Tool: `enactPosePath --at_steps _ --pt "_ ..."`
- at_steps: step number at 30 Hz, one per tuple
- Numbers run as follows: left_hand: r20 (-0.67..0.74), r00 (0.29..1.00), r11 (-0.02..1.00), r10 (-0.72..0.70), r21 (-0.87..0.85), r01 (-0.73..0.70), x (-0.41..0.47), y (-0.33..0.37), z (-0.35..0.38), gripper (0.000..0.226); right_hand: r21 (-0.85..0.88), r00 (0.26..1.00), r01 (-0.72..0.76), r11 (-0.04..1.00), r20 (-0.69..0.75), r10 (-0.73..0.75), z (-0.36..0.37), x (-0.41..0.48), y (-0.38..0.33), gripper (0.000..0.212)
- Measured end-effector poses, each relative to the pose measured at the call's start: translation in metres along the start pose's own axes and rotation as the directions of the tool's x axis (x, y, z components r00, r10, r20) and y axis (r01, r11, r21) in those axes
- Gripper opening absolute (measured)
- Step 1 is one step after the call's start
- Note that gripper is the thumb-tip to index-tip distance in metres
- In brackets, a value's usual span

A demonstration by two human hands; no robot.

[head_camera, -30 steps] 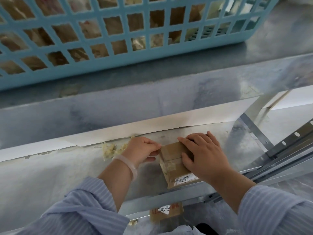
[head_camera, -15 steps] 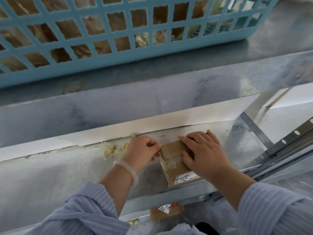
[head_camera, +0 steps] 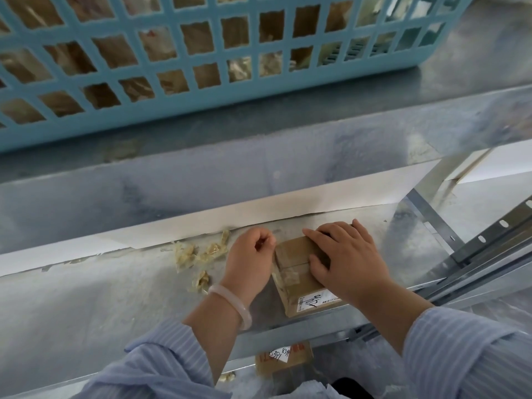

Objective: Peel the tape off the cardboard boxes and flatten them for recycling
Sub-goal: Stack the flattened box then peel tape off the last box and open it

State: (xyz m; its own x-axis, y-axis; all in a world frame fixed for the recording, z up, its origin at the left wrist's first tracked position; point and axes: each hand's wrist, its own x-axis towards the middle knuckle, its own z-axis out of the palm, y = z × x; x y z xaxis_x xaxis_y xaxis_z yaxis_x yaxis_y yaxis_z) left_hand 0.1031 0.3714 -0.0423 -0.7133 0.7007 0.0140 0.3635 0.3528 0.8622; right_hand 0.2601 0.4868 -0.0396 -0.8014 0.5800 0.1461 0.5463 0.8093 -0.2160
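Cardboard boxes, two; tape scraps, perhaps five.

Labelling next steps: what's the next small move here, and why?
Likely the left hand pinches the clear tape and peels it leftward: that hand sits curled at the box's left edge, the right hand pins the box down flat-fingered, and tape covers its side seam.

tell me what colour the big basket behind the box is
Light blue, an open grid of square holes; the basket shows best in the head view.
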Motion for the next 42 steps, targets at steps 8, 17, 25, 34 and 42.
enactPosePath --at_steps 8,17,25,34,42 --pt "0.059 0.985 0.969 -0.163 -0.179 0.171 -0.004 -0.003 -0.005 0.017 0.007 1.0 0.012 1.0 0.019 -0.012 -0.002 -0.001 -0.001 0.053" --pt "-0.002 0.998 0.997 -0.069 -0.017 0.069 -0.004 -0.006 -0.005 0.016 -0.004 1.0 0.01 1.0 0.016 -0.01 -0.001 0.0 0.0 0.053" --pt "-0.048 0.996 0.994 0.081 0.079 -0.077 0.0 -0.005 -0.011 0.019 -0.004 1.0 0.013 1.0 0.013 -0.013 -0.002 -0.001 -0.001 0.054" --pt "-0.026 1.0 0.997 -0.018 0.078 0.02 0.005 0.0 -0.011 0.024 -0.003 1.0 0.009 1.0 -0.023 -0.009 0.002 0.001 0.0 0.052" --pt "0.016 0.996 0.993 0.084 -0.083 -0.083 -0.012 -0.003 -0.01 0.024 0.006 1.0 0.003 1.0 -0.028 -0.003 0.003 0.0 0.0 0.052"
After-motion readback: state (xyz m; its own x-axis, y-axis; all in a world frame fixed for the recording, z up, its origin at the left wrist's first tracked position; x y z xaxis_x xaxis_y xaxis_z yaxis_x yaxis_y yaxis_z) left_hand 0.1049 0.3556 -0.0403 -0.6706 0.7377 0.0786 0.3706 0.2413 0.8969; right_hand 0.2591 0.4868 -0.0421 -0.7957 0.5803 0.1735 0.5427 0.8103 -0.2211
